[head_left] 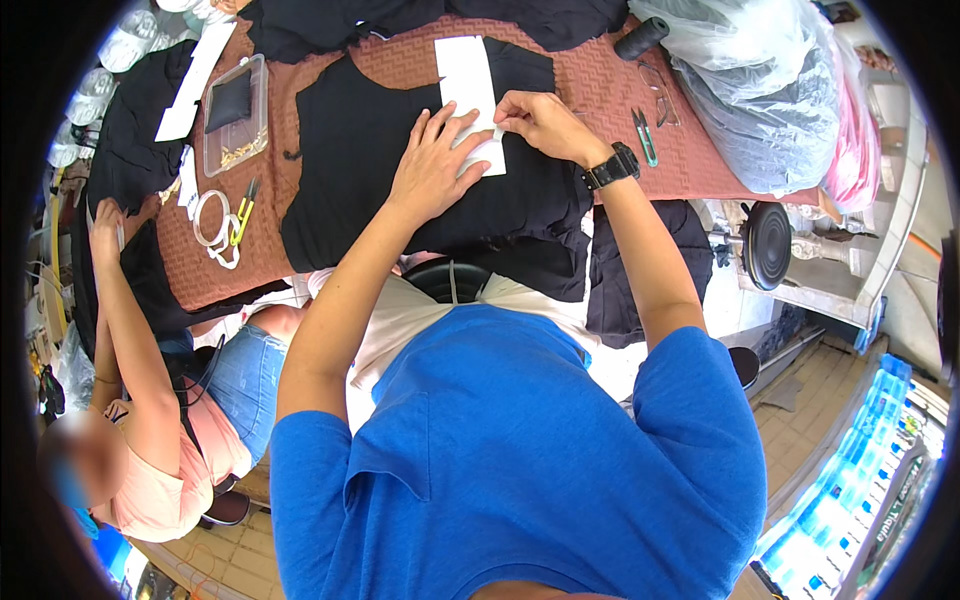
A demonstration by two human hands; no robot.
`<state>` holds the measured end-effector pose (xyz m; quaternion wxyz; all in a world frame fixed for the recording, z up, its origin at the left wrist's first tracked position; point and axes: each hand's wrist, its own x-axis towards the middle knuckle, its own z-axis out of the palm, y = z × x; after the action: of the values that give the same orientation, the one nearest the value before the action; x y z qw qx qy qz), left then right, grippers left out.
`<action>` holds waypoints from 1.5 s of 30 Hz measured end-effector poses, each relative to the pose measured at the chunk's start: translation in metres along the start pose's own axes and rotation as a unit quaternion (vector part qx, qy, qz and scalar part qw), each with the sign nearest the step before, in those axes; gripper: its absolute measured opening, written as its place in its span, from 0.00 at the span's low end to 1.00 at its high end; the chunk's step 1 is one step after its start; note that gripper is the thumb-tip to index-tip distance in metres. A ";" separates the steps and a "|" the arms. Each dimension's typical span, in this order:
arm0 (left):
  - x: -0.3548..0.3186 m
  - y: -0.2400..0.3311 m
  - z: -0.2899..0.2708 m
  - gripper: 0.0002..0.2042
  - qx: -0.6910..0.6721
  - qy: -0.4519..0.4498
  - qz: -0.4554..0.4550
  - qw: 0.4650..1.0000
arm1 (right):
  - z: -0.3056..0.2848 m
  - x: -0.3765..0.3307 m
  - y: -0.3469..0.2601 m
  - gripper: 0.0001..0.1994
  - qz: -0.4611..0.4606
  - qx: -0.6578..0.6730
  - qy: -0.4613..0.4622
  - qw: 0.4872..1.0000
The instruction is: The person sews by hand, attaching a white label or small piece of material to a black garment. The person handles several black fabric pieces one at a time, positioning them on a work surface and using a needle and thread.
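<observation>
From over the person's head: the left hand (432, 165) lies flat and open, fingers spread, pressing down on a white paper strip (470, 95) that rests on a piece of black fabric (370, 170) spread over the brick-red tablecloth (600, 100). The right hand (535, 122), a black watch on its wrist, pinches the strip's right edge between thumb and fingertips. It looks to me like the strip is being lined up on the cloth; the next move would call for holding it flat while the edge is adjusted, so the fabric beneath does not ruck up.

Round about: thread snips (644, 135) lie just right of the right wrist, a black thread spool (641, 37) beyond them, and bulging plastic bags (760, 100) crowd the table's right end. To the left sit a clear plastic box (236, 115), yellow-handled snips (243, 210) and a white ring (tape, perhaps). A co-worker's hand (105, 225) rests at the far left edge, well apart.
</observation>
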<state>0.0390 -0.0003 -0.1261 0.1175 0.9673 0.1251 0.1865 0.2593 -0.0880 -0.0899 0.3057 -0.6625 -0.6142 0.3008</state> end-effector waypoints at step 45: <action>0.000 0.001 0.000 0.21 0.002 0.007 0.002 1.000 | 0.009 0.006 0.007 0.13 -0.064 -0.039 -0.002 0.997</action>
<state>0.0394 -0.0010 -0.1260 0.1145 0.9664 0.1246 0.1935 0.2576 -0.0823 -0.1013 0.2973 -0.6325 -0.6672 0.2575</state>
